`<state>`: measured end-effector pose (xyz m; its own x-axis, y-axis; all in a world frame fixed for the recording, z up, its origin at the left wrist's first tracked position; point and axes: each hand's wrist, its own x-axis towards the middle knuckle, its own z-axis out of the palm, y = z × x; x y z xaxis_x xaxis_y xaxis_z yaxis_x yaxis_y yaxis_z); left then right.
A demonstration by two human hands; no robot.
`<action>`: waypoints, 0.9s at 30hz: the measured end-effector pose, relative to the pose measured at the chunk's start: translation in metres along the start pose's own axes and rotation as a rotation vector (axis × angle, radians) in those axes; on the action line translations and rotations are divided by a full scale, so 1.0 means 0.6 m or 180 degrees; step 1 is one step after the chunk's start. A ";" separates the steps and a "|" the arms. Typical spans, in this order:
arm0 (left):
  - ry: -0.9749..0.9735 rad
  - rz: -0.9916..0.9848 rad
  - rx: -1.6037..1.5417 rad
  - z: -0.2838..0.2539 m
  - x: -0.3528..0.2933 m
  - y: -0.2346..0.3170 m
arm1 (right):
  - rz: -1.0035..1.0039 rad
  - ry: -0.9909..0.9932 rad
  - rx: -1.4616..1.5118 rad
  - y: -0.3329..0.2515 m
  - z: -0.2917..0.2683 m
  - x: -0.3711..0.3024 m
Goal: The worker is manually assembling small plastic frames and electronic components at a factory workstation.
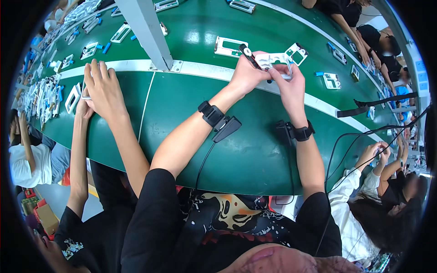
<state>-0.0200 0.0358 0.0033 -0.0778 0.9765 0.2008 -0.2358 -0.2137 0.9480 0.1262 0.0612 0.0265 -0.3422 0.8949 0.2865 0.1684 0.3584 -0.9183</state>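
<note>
A long green conveyor table point(255, 150) with a white stripe along it runs through a crowded workroom, people seated on both sides of it. Above the stripe, straight ahead of the person, a white plastic frame part point(277, 59) is held up off the table between both hands. The left hand point(246, 73) is closed around the left end of the frame part, with a small dark piece point(248, 53) pinched at its fingertips against that end. The right hand point(289, 84) grips the frame part from below and to the right, its fingers curled onto it. Each wrist wears a black strap with a small black unit, and a thin cable drops from the left one. Just left of the frame part another white frame point(227, 47) lies flat on the table, and to its right lies one more with a blue piece beside it point(330, 79). Far left of the frame part a neighbour's two hands point(102, 88) work over another white piece at the table edge, beyond a grey post point(145, 32). Further left still, a heap of white and blue parts point(41, 98) is piled up.
</note>
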 end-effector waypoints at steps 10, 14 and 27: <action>0.0615 0.0006 -0.0233 0.014 -0.016 0.051 | 0.0016 0.0399 0.0467 -0.011 -0.030 0.006; 0.0565 -0.0069 0.0142 0.008 -0.019 0.067 | -0.0082 0.0569 0.0817 -0.015 -0.027 0.003; 0.0090 0.0685 0.1854 0.014 -0.029 0.101 | -0.0164 0.0250 0.0784 -0.037 -0.020 -0.004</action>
<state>-0.0251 0.0062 0.0596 -0.0923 0.9104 0.4032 0.3546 -0.3484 0.8677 0.1341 0.0542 0.0495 -0.2702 0.8984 0.3462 -0.0808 0.3371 -0.9380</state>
